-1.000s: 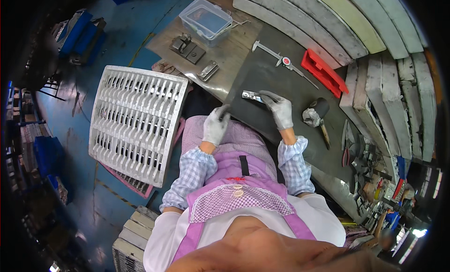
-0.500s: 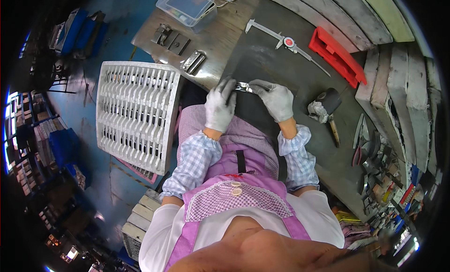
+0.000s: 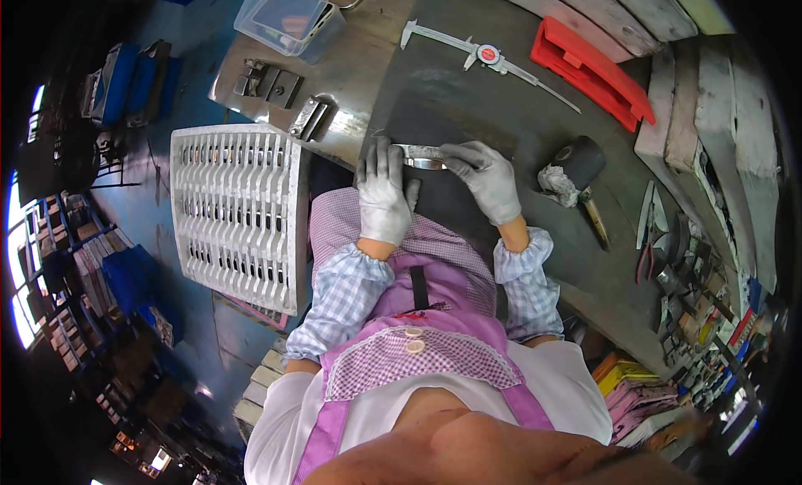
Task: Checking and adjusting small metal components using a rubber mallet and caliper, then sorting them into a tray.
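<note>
As the right hand (image 3: 489, 184) pinches one end of the shiny metal strip (image 3: 423, 156) and the left hand (image 3: 384, 194) touches the other, its grip unclear, the strip lies between them, this side of the caliper (image 3: 511, 68).

The strip (image 3: 424, 162) is glossy metal, the dark mat (image 3: 501, 109) dull, the red case (image 3: 593, 74) smooth plastic.

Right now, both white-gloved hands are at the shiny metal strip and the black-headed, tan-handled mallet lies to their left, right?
Wrong side: the black-headed, tan-handled mallet lies to their right, as the head view shows. The left hand and right hand are indeed at the shiny metal strip.
</note>
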A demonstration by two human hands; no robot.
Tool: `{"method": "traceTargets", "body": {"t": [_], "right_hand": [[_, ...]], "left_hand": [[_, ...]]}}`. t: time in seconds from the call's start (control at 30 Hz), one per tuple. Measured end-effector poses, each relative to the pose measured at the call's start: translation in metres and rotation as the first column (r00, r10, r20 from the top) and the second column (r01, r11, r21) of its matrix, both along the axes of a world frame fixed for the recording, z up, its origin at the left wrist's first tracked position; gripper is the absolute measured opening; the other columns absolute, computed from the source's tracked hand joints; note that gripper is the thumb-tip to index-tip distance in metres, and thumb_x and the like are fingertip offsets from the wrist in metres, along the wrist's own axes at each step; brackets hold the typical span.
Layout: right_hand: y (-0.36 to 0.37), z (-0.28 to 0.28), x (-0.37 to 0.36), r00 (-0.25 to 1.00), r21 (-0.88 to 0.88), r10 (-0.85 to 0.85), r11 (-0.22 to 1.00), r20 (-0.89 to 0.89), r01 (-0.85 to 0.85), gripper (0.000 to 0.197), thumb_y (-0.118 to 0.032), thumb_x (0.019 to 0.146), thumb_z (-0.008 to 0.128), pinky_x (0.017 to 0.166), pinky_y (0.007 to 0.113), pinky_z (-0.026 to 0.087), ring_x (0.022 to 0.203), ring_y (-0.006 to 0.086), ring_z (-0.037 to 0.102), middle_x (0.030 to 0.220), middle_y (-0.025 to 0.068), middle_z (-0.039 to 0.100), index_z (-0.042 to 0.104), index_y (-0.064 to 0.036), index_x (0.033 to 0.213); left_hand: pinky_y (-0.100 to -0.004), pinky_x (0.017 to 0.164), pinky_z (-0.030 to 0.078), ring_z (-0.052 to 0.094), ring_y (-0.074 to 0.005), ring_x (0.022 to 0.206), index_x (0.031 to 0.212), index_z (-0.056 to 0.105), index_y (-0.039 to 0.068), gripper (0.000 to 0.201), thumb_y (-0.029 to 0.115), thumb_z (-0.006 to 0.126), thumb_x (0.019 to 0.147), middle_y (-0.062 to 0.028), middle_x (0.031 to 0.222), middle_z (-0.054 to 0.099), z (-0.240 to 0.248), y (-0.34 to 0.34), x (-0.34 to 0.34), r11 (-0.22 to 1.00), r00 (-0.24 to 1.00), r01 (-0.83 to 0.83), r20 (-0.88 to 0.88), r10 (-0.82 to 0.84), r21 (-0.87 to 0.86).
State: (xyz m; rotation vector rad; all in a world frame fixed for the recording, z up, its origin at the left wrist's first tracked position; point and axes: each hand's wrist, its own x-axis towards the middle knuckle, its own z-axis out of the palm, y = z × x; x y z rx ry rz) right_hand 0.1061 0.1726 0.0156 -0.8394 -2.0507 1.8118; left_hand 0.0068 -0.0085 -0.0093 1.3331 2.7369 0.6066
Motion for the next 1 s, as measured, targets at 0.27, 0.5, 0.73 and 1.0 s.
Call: {"method": "traceTargets", "body": {"t": [0.27, 0.5, 0.73, 1.0], "right_hand": [[-0.016, 0.015, -0.018, 0.985, 0.334, 0.164, 0.926, 0.058, -0.174, 0.03, -0.037, 0.09, 0.076, 0.075, 0.031, 0.056, 0.085, 0.0246, 0.073, 0.099, 0.0053, 0.077, 0.08, -0.0181, 0.113], [-0.022, 0.033, -0.026, 0.946, 0.176, 0.08, 0.974, 0.313, -0.14, 0.024, -0.042, 0.09, 0.075, 0.068, 0.028, 0.056, 0.073, 0.0215, 0.074, 0.09, 0.0054, 0.077, 0.083, -0.0249, 0.105], [0.005, 0.002, -0.004, 0.97, 0.162, 0.168, 0.967, 0.173, -0.196, 0.022, -0.033, 0.092, 0.073, 0.074, 0.027, 0.055, 0.086, 0.0211, 0.073, 0.094, 0.0056, 0.075, 0.082, -0.0189, 0.107], [-0.004, -0.035, 0.025, 0.984, 0.729, -0.13, 0.661, -0.121, 0.177, 0.02, -0.011, 0.08, 0.079, 0.082, 0.039, 0.052, 0.089, 0.0228, 0.068, 0.104, 0.0006, 0.073, 0.081, -0.0147, 0.1]], "left_hand": [[-0.057, 0.115, 0.036, 0.044, -0.0444, 0.139, 0.152, 0.035, -0.001, 0.074, 0.021, 0.07, 0.091, -0.0252, 0.155, 0.04, -0.004, 0.003, -0.008, 0.99, 1.0, 0.001, -0.002, -0.001, 0.139], [-0.0463, 0.107, 0.047, 0.058, -0.0406, 0.127, 0.152, 0.044, 0.004, 0.063, 0.02, 0.069, 0.096, -0.0236, 0.142, 0.057, -0.005, -0.019, -0.02, 0.939, 0.981, -0.164, 0.154, 0.121, 0.302], [-0.0554, 0.118, 0.034, 0.042, -0.0444, 0.141, 0.151, 0.039, 0.002, 0.063, 0.02, 0.063, 0.096, -0.0239, 0.156, 0.04, -0.002, 0.009, -0.007, 0.982, 0.999, 0.019, 0.041, -0.027, 0.189], [-0.0581, 0.119, 0.03, 0.039, -0.0444, 0.141, 0.147, 0.039, -0.001, 0.065, 0.021, 0.063, 0.091, -0.0237, 0.154, 0.04, -0.012, 0.012, -0.007, 0.98, 1.0, 0.019, -0.019, -0.015, 0.197]]}}
